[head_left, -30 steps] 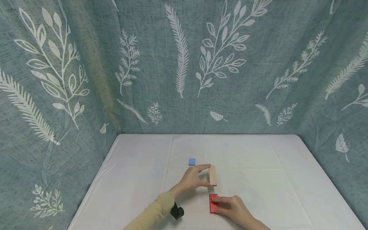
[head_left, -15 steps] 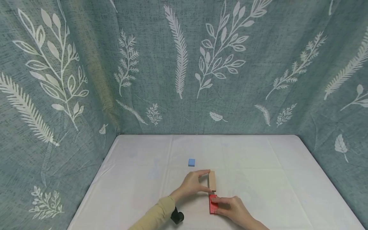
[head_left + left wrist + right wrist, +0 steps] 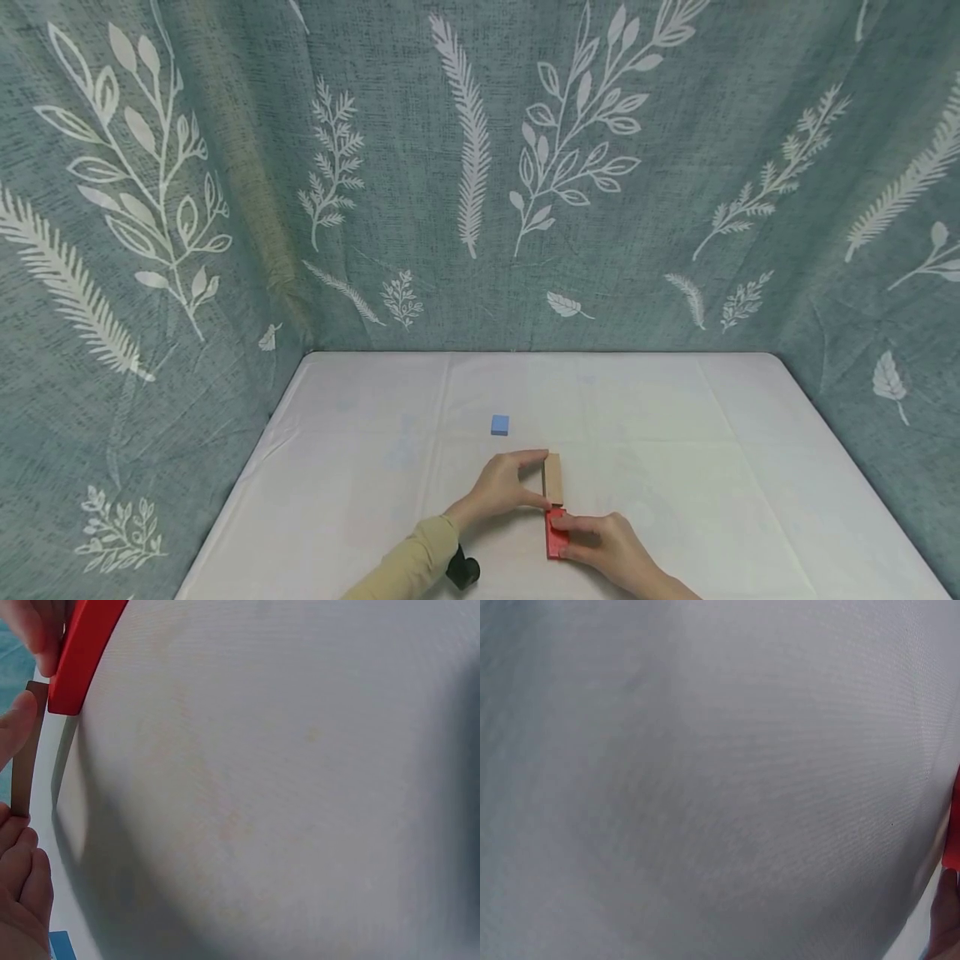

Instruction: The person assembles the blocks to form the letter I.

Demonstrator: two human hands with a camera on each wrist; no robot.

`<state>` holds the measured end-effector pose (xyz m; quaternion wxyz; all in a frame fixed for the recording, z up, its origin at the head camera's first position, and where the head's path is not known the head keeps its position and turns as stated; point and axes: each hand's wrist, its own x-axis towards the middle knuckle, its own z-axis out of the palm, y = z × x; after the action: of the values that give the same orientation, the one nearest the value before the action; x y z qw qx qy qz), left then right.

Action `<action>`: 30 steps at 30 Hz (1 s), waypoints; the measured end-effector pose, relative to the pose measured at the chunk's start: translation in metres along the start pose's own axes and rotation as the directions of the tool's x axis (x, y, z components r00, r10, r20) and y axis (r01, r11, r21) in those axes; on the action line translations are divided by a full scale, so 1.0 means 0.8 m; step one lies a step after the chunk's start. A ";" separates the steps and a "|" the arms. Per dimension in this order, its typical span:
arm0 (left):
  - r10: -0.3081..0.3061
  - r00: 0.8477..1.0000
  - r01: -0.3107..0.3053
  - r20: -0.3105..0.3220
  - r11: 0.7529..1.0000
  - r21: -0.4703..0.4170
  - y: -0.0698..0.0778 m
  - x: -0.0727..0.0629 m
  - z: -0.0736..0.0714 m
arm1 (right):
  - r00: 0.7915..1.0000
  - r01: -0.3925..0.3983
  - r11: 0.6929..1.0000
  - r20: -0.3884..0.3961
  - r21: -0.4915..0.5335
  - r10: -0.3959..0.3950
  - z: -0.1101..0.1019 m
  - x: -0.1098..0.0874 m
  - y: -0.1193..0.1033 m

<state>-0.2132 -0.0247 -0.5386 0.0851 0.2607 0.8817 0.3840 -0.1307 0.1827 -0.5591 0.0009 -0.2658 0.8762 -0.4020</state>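
My left hand (image 3: 498, 486) grips a plain wooden block (image 3: 552, 479) lengthwise, thumb at the near end and fingers at the far end. My right hand (image 3: 611, 546) pinches a red block (image 3: 556, 533) just in front of it. The wooden block's near end is right at the red block's far end, roughly in line. In the left wrist view the wooden block (image 3: 28, 754) overlaps the corner of the red block (image 3: 82, 656). Only a sliver of the red block (image 3: 952, 832) shows at the edge of the right wrist view, with fingertips below it.
A small blue block (image 3: 500, 425) lies on the white-covered table (image 3: 660, 417) beyond my left hand. A black device (image 3: 462, 569) is at my left wrist, beside the tan sleeve (image 3: 412, 554). Patterned green curtains (image 3: 405, 167) hang behind and along both sides.
My left hand has drawn the wooden block toward me, closing the gap to the red block. My right hand and the red block have stayed nearly still.
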 end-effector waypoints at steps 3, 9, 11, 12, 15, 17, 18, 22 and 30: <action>0.000 1.000 0.000 0.003 1.000 0.002 0.001 0.000 0.000 | 1.000 0.009 1.000 -0.007 0.000 -0.009 0.000 0.000 0.000; 0.005 1.000 -0.006 0.007 1.000 0.009 0.002 -0.001 0.002 | 1.000 0.019 1.000 -0.023 -0.013 -0.020 0.002 -0.001 0.002; 0.002 1.000 -0.002 0.009 1.000 0.015 0.002 -0.001 0.002 | 1.000 0.014 1.000 -0.022 -0.012 -0.014 0.002 -0.001 0.002; 0.000 1.000 0.000 0.009 1.000 0.018 0.001 -0.001 0.003 | 1.000 0.010 1.000 -0.020 -0.010 -0.010 0.002 -0.001 0.002; -0.004 1.000 0.004 0.009 1.000 0.020 0.001 -0.001 0.004 | 1.000 -0.008 1.000 -0.008 0.004 0.008 0.002 -0.001 0.002; -0.007 1.000 0.007 0.010 1.000 0.016 0.001 -0.001 0.004 | 1.000 -0.016 1.000 -0.002 0.010 0.016 0.002 -0.001 0.001; -0.009 1.000 0.009 0.012 1.000 0.014 0.001 -0.001 0.004 | 1.000 -0.021 1.000 0.001 0.012 0.021 0.002 -0.001 0.001; -0.023 1.000 0.023 0.020 1.000 0.004 0.002 -0.001 0.003 | 1.000 -0.028 1.000 0.004 0.012 0.028 0.003 -0.001 0.002; -0.054 0.998 0.056 0.040 0.998 -0.026 0.001 0.001 0.005 | 0.999 -0.033 0.999 0.002 0.024 0.033 0.002 -0.001 0.002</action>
<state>-0.2123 -0.0209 -0.5406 0.1164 0.2426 0.8814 0.3882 -0.1299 0.1827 -0.5614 0.0115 -0.2517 0.8756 -0.4122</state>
